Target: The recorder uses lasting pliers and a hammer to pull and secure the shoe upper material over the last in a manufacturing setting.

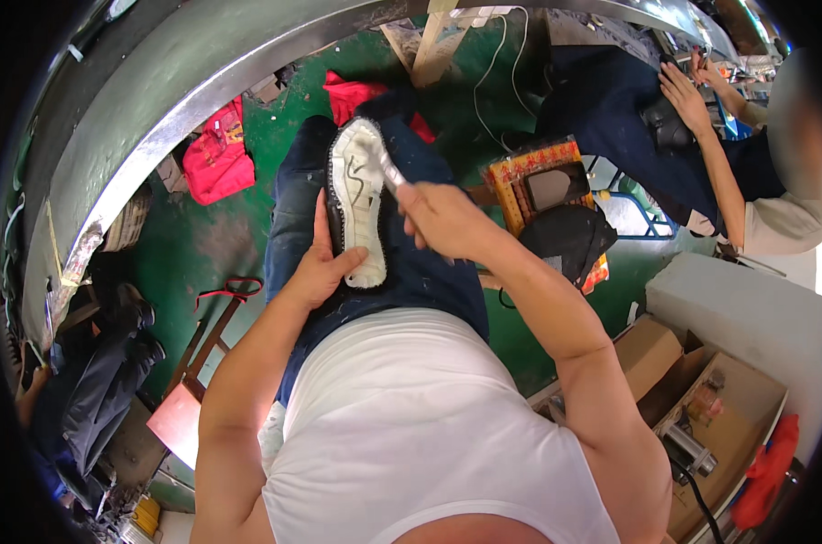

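Observation:
A shoe sole (pixel 356 199) with a white inner face and a black rim lies lengthwise on my lap, over dark blue trousers. My left hand (pixel 320 267) grips its near end, thumb resting on the white surface. My right hand (pixel 442 218) is closed around a small brush (pixel 391 172), whose tip touches the upper right part of the sole. A thin dark line curves across the white face.
A box (pixel 542 186) holding dark shoe parts sits to my right on the green floor. Another person sits at the upper right, a hand (pixel 683 95) on a dark shoe. Cardboard boxes (pixel 701 399) stand lower right. A red cloth (pixel 216 159) lies left.

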`<state>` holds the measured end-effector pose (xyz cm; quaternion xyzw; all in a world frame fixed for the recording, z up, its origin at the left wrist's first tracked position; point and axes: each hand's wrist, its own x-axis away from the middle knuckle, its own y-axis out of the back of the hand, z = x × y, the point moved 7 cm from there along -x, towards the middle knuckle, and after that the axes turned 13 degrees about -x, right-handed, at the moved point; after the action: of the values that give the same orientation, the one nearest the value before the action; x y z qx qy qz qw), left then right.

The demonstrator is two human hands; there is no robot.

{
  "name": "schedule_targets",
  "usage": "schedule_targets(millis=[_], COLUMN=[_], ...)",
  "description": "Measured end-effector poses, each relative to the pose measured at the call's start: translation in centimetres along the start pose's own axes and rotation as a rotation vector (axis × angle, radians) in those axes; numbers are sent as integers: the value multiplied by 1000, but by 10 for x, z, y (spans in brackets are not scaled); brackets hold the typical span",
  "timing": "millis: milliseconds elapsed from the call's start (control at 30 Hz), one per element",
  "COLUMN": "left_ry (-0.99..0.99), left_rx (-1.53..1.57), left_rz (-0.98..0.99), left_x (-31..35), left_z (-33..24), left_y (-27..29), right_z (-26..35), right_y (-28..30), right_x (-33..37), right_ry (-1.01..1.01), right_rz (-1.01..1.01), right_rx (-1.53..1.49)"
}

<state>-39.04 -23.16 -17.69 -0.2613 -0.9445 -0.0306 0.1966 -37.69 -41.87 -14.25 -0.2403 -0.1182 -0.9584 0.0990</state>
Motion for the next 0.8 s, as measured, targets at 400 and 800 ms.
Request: schedule_targets(millis=[400, 800], left_ry=[2, 119], left_rx=[-35, 86], left_rz=[-9, -29], left_x=[-2, -3], left_z=[-6, 6], left_y=[-3, 10], right_z=[72, 8], right_y=[0, -18], right_x=[-29, 15], right_ry=[423, 116], right_rz=[22, 29], right_rx=[532, 475])
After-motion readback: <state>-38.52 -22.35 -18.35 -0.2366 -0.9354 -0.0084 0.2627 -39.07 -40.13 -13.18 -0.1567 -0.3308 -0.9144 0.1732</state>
